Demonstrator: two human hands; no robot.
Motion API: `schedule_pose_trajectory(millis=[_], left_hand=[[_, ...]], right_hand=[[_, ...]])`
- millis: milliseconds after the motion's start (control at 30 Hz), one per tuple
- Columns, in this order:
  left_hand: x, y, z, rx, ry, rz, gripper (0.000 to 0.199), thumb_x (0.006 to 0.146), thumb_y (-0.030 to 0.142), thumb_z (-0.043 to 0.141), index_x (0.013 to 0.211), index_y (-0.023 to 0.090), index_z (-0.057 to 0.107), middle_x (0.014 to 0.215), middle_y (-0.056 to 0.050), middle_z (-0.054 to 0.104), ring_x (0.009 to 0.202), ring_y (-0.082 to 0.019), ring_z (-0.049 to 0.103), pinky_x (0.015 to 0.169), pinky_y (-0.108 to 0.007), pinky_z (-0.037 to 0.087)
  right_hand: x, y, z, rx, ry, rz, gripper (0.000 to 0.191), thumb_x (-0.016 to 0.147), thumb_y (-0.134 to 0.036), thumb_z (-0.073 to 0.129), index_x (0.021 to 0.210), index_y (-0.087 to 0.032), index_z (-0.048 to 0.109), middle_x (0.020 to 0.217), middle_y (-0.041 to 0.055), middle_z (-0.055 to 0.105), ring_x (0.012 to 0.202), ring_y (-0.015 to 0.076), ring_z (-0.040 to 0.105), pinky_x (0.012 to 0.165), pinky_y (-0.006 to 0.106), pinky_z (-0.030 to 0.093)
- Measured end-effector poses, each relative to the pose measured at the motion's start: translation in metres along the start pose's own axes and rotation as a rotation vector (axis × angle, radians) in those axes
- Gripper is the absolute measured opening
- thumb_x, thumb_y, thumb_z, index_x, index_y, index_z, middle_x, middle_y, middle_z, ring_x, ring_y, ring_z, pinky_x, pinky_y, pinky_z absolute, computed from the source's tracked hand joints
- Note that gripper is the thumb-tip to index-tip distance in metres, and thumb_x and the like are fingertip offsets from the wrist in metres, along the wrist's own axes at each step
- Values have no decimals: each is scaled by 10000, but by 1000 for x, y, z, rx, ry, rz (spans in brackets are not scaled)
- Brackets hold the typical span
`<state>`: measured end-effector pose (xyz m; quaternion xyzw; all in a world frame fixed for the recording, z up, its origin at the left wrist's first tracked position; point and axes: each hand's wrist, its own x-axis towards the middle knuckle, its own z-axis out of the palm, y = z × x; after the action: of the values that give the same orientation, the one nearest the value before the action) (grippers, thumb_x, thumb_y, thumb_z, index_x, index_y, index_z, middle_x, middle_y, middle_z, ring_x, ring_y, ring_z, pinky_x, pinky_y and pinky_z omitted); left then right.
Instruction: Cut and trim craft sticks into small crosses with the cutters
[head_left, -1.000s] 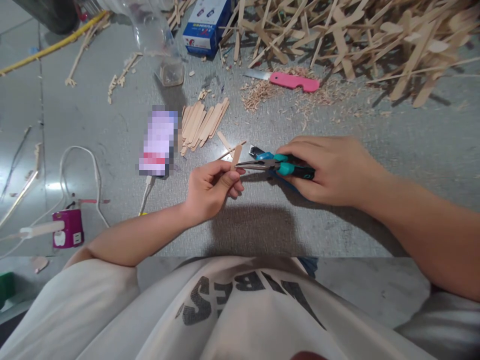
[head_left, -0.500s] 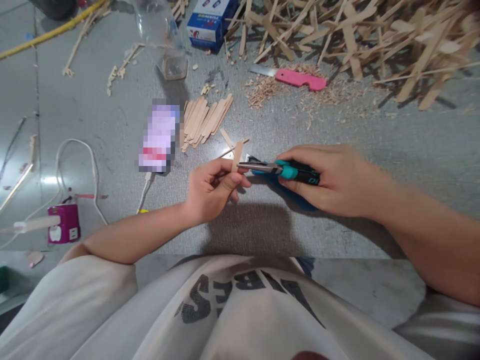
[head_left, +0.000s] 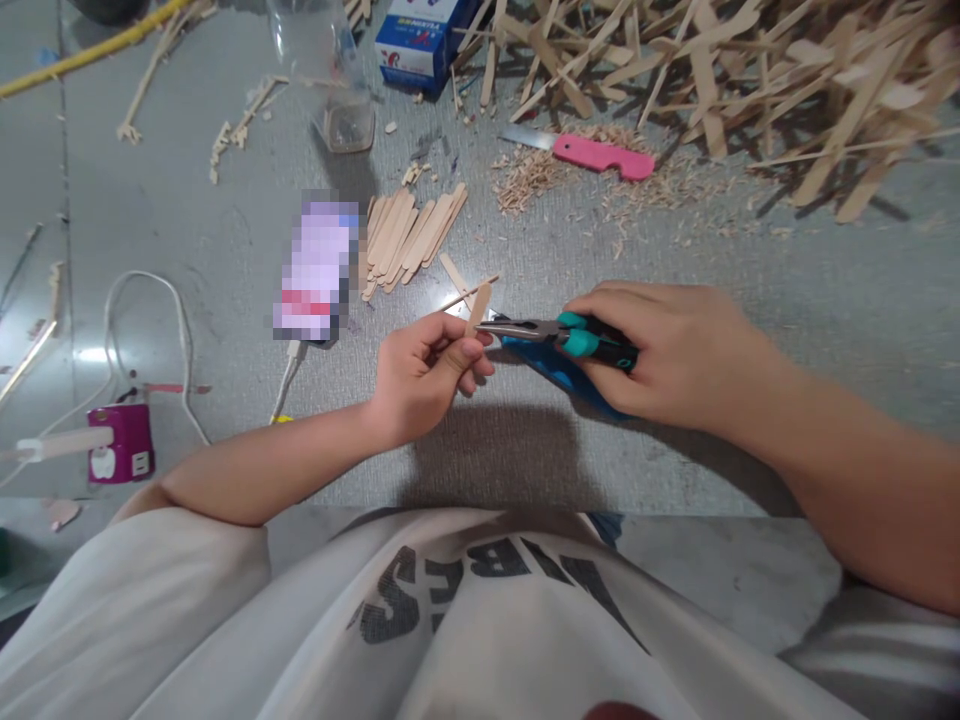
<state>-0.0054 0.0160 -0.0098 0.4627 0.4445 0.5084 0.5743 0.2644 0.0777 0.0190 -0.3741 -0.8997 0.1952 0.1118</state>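
Between the thumb and fingers of my left hand (head_left: 427,375) a wooden craft stick (head_left: 479,306) stands up at a slant; its lower end is hidden by the fingers. My right hand (head_left: 667,350) is wrapped round the teal and black handles of needle-nose pliers (head_left: 529,330). The plier tips meet the edge of the stick just above my left thumb; I cannot tell how firmly they bite. Beneath the pliers lies a blue object (head_left: 559,372), partly covered by my right hand. Thin stick pieces (head_left: 456,274) lie on the table just beyond my left hand.
A row of craft sticks (head_left: 409,235) lies beside a phone (head_left: 315,265) with a cable. Farther back are a pink folding knife (head_left: 604,156) on shavings (head_left: 525,180), a blue box (head_left: 420,45), a clear bottle (head_left: 319,60) and a large stick heap (head_left: 712,80). A purple charger (head_left: 120,443) sits left.
The craft stick leans slightly more to the right, and the pliers have tilted a little with my right hand. Both hands keep their hold. The whole view has shifted slightly.
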Motion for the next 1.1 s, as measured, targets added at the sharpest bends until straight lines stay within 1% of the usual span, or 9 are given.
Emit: schedule_pose_trajectory(millis=[167, 267, 400, 633, 733, 800, 900, 1000, 1100], left_hand=[[0, 0, -2, -23, -19, -53, 542, 974, 668, 874, 848, 161, 732, 648, -6, 764, 506, -51, 669, 509, -131, 554], [0, -3, -2, -49, -37, -53, 565, 965, 682, 877, 822, 166, 698, 647, -7, 763, 509, -60, 677, 504, -142, 557], [-1, -4, -2, -52, -61, -48, 559, 985, 671, 864, 824, 167, 683, 657, -12, 771, 523, -71, 698, 517, -155, 577], [-3, -2, -2, -75, -102, -77, 545, 990, 656, 866, 829, 164, 697, 679, -16, 786, 542, -72, 718, 537, -153, 597], [-2, -1, -2, -85, -111, -115, 559, 973, 676, 873, 830, 165, 699, 668, -18, 777, 531, -76, 707, 526, -163, 590], [-2, -1, -1, -89, -117, -134, 575, 959, 697, 877, 827, 168, 695, 661, -20, 771, 526, -80, 701, 519, -169, 585], [-1, -1, -1, -91, -100, -142, 596, 933, 717, 892, 811, 175, 676, 641, -16, 756, 495, -77, 669, 485, -165, 552], [-1, 1, 0, -99, -54, -163, 619, 893, 732, 921, 797, 177, 664, 613, -6, 736, 450, -61, 615, 451, -156, 509], [-2, 6, 2, -110, -9, -223, 631, 845, 734, 958, 805, 170, 679, 619, -10, 744, 438, -59, 608, 423, -148, 473]], right_hand=[[-2, -2, 4, 22, -2, 13, 240, 952, -265, 588, 1147, -278, 727, 1046, 118, 850, 917, 329, 806, 747, 448, 565], [0, -5, 2, 88, -10, 49, 208, 926, -268, 578, 1076, -310, 715, 934, 82, 822, 818, 305, 767, 699, 438, 531], [5, -8, -5, 188, -109, 83, 151, 924, -319, 594, 1002, -302, 722, 818, 61, 771, 678, 265, 677, 629, 416, 464], [-1, -6, -5, 284, -130, 133, 184, 983, -354, 621, 1015, -290, 791, 696, 13, 695, 610, 211, 602, 609, 368, 406], [-1, -4, -4, 290, -134, 116, 183, 1018, -330, 608, 1036, -284, 784, 715, 4, 698, 612, 199, 587, 620, 354, 401], [0, -1, -2, 277, -131, 68, 143, 979, -306, 637, 1015, -269, 771, 728, 13, 711, 619, 202, 600, 625, 351, 408], [1, 3, 4, 114, -67, 40, 176, 909, -267, 641, 1046, -271, 751, 901, 79, 805, 762, 275, 717, 690, 391, 475], [0, 4, 9, -83, -25, 76, 264, 950, -269, 584, 1160, -298, 743, 1122, 126, 848, 959, 357, 779, 749, 452, 516], [1, 4, 11, -193, -16, 83, 273, 966, -292, 572, 1180, -308, 741, 1129, 123, 838, 981, 357, 768, 715, 449, 477]])
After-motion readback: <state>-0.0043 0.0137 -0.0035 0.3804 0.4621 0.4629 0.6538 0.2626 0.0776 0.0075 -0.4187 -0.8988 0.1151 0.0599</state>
